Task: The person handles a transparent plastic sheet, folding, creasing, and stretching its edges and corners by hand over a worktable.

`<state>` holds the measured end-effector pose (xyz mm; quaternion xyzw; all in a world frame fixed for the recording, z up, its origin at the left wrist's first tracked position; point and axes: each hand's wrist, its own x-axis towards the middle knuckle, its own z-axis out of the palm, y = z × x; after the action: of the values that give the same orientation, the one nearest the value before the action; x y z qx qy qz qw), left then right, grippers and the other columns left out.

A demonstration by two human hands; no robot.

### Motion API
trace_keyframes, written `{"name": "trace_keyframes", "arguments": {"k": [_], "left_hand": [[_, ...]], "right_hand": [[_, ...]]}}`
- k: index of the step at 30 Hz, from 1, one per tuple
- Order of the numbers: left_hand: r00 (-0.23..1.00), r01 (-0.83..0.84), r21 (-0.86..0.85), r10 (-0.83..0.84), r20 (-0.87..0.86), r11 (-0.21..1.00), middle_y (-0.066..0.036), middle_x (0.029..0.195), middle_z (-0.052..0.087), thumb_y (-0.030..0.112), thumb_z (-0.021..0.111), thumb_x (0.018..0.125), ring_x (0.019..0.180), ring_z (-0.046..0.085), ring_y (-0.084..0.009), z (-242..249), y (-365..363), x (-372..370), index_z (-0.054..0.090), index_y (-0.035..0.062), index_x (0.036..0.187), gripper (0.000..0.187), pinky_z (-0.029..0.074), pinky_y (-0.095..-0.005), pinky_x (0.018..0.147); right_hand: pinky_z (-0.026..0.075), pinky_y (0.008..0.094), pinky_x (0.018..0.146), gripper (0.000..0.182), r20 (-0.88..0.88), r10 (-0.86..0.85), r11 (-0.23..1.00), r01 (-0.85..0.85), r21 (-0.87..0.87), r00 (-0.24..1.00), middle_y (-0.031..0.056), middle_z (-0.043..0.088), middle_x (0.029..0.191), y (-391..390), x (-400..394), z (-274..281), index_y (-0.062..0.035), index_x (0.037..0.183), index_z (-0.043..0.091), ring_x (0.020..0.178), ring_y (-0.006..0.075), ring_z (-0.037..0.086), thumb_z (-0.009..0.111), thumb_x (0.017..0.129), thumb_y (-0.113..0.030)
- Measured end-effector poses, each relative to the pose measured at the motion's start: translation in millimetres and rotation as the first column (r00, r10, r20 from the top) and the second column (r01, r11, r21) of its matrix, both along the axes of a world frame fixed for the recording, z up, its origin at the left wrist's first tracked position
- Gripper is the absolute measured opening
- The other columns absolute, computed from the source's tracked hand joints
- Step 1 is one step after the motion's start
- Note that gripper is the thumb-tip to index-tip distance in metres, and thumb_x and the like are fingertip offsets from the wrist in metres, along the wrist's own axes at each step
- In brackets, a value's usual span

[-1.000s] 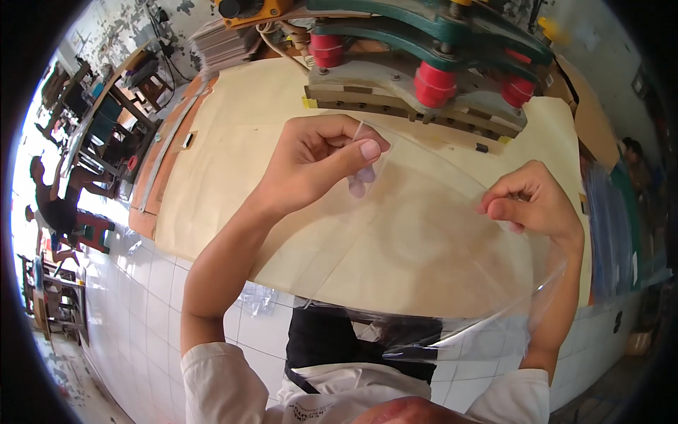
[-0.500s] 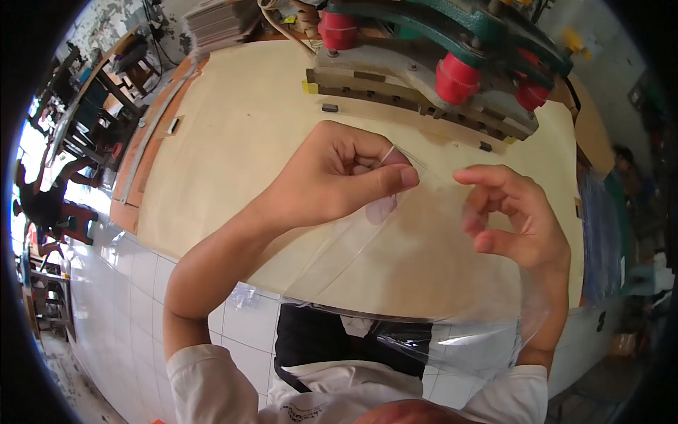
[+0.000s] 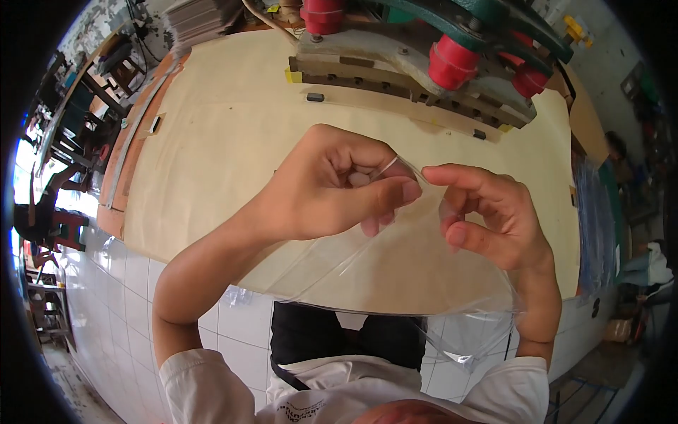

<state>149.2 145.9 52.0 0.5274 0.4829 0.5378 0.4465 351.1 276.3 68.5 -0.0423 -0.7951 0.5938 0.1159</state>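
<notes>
A clear, thin plastic sheet (image 3: pixel 395 272) hangs between my hands, its lower part draped over the table's front edge. My left hand (image 3: pixel 346 187) is closed, pinching the upper corner of the sheet between thumb and fingers. Close by on the right, my right hand (image 3: pixel 491 215) has its thumb and fingers curved and apart. Its index fingertip is at the sheet's upper edge, near my left thumb; whether it presses on the film is hard to tell. Some of the film lies across the right fingers and wrist.
A green press with red cylinders (image 3: pixel 452 62) stands at the back of the paper-covered table (image 3: pixel 205 155). Small black blocks (image 3: pixel 315 97) lie before it. Clear sheets (image 3: pixel 597 226) are stacked at the right, cardboard (image 3: pixel 201 21) at back left. A red stool (image 3: pixel 69 230) stands at far left.
My right hand has moved left and its index finger has come up to the sheet's edge by my left hand. The left hand keeps its pinch. The view has shifted slightly.
</notes>
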Motion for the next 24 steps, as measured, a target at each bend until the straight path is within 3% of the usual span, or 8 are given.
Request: {"name": "trace_keyframes", "arguments": {"k": [5,11,16,24], "left_hand": [[0.999,0.004,-0.021,-0.003,0.054,1.000,-0.010,0.074,0.067,0.006,0.066,0.084,0.064,0.060,-0.0103,1.4,0.1,1.6,0.067,-0.0084,0.086,0.015,0.047,-0.0229,0.058],[0.998,-0.025,-0.058,0.028,0.048,0.998,-0.009,0.071,0.065,0.006,0.066,0.082,0.058,0.059,-0.0105,4.2,-1.2,1.6,0.066,-0.0086,0.083,0.014,0.045,-0.0231,0.054],[0.998,-0.010,-0.095,0.015,0.055,0.995,-0.008,0.065,0.063,0.005,0.065,0.082,0.053,0.057,-0.0106,10.1,-3.3,1.4,0.066,-0.0078,0.080,0.013,0.043,-0.0228,0.051],[0.997,-0.024,-0.091,0.031,0.074,0.996,-0.007,0.061,0.062,0.005,0.064,0.082,0.050,0.056,-0.0116,7.9,-1.7,3.0,0.065,-0.0074,0.078,0.013,0.041,-0.0228,0.049]], "right_hand": [[0.046,0.0247,0.071,0.051,0.059,-0.021,0.990,0.029,-0.141,0.998,0.0004,0.056,0.077,-2.9,1.0,-0.3,-0.0016,0.128,0.051,0.071,0.0097,0.055,0.065,0.079,-0.005],[0.045,0.0246,0.072,0.050,0.049,-0.039,0.994,0.044,-0.103,0.998,0.0003,0.056,0.077,-4.3,1.2,-1.1,-0.0024,0.128,0.052,0.071,0.0095,0.055,0.065,0.079,-0.004],[0.047,0.0259,0.070,0.048,-0.054,-0.002,0.998,0.006,0.069,0.999,0.0019,0.058,0.076,-1.6,0.0,-6.1,-0.0029,0.127,0.054,0.070,0.0108,0.056,0.064,0.080,-0.002],[0.049,0.0257,0.072,0.044,-0.085,-0.039,0.998,0.042,0.039,0.996,0.0026,0.059,0.076,-2.5,0.4,-6.2,-0.0022,0.123,0.056,0.071,0.0108,0.058,0.066,0.081,-0.003]]}}
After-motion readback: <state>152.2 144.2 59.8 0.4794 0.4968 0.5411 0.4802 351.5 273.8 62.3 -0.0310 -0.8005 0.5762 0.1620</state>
